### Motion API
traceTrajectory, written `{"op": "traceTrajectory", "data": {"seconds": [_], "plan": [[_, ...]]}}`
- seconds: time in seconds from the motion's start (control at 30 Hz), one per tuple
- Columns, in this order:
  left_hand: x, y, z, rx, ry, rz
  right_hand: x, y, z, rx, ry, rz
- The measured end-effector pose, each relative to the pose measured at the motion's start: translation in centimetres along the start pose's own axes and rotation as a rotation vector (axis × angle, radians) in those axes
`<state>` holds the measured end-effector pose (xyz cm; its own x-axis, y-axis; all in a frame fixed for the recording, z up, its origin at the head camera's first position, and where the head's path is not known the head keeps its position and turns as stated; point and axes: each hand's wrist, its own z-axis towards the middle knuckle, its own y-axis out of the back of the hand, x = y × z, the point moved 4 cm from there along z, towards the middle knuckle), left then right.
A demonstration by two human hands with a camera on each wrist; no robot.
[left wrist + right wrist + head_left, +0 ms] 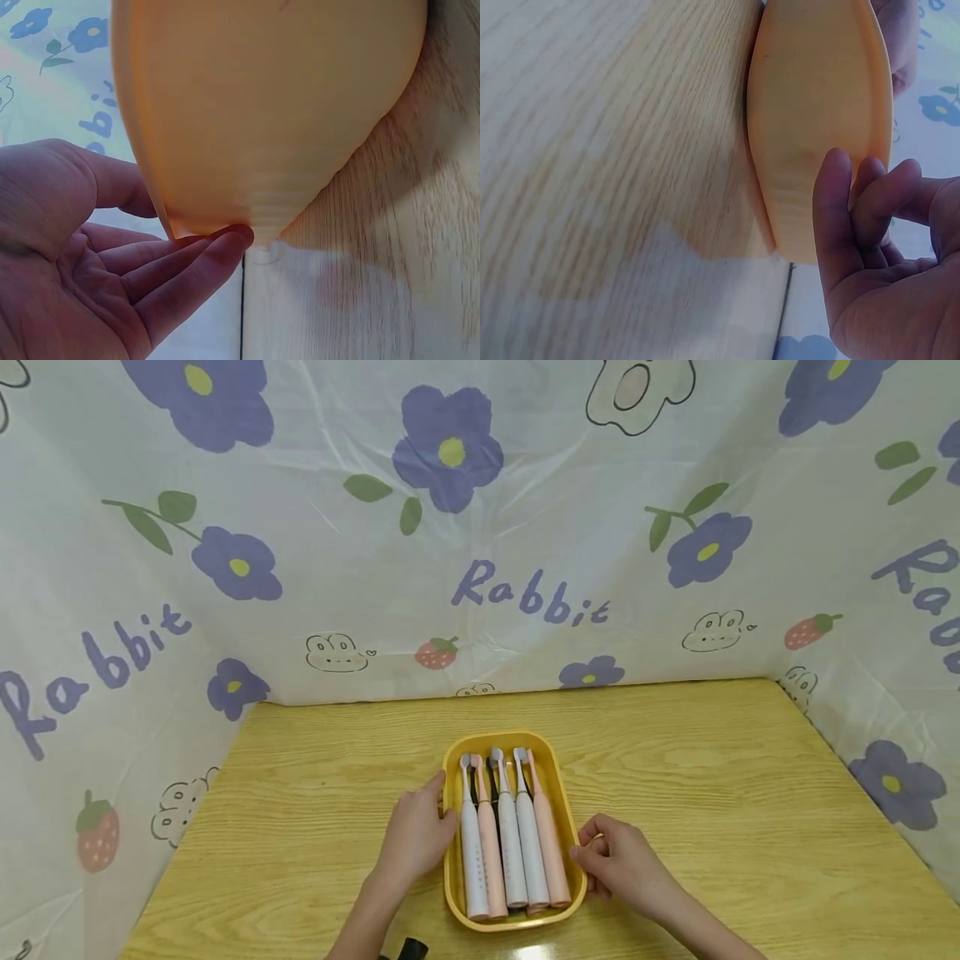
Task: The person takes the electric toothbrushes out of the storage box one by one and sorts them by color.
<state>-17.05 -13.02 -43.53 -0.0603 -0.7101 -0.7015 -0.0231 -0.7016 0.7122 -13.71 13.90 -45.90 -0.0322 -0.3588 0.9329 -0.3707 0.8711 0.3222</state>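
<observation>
On the bench (675,760), my left hand (416,835) and right hand (622,864) press relaxed fingers against the yellow tray (454,877); I keep it level so the toothbrushes (510,843) stay put.

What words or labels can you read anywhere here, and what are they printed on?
"Rabbit" on the flowered sheet behind the table, middle, at.
"Rabbit" on the sheet's left side, at.
"Ra..." on its right side, cut off by the picture's edge, at.
The toothbrushes and the yellow tray show no readable text.
</observation>
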Motion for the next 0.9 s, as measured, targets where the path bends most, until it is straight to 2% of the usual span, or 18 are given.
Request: {"op": "traceTrajectory", "data": {"seconds": [0.27, 0.4, 0.5, 0.63, 0.7, 0.77, 0.9], "plan": [[0.0, -0.2, -0.2, 0.011, 0.007, 0.007, 0.1, 0.0, 0.0, -0.011, 0.012, -0.015], [0.0, -0.2, -0.2, 0.002, -0.012, -0.004, 0.4, 0.2, 0.0, -0.022, 0.016, -0.035], [0.0, -0.1, -0.2, 0.004, -0.011, -0.016, 0.9, 0.8, 0.0, -0.047, 0.055, -0.138], [0.0, 0.3, 0.0, -0.057, -0.017, 0.020, 2.7, 1.9, 0.8, -0.149, 0.120, -0.298], [-0.1, 0.5, -0.1, -0.107, -0.059, 0.070, 3.9, 2.2, 1.6, -0.193, 0.138, -0.317], [-0.2, 0.5, -0.3, -0.152, -0.140, 0.142, 5.0, 2.0, 2.4, -0.199, 0.165, -0.302], [-0.4, 0.1, -1.0, -0.236, -0.328, 0.279, 6.4, 1.0, 4.2, -0.136, 0.200, -0.249]]}}
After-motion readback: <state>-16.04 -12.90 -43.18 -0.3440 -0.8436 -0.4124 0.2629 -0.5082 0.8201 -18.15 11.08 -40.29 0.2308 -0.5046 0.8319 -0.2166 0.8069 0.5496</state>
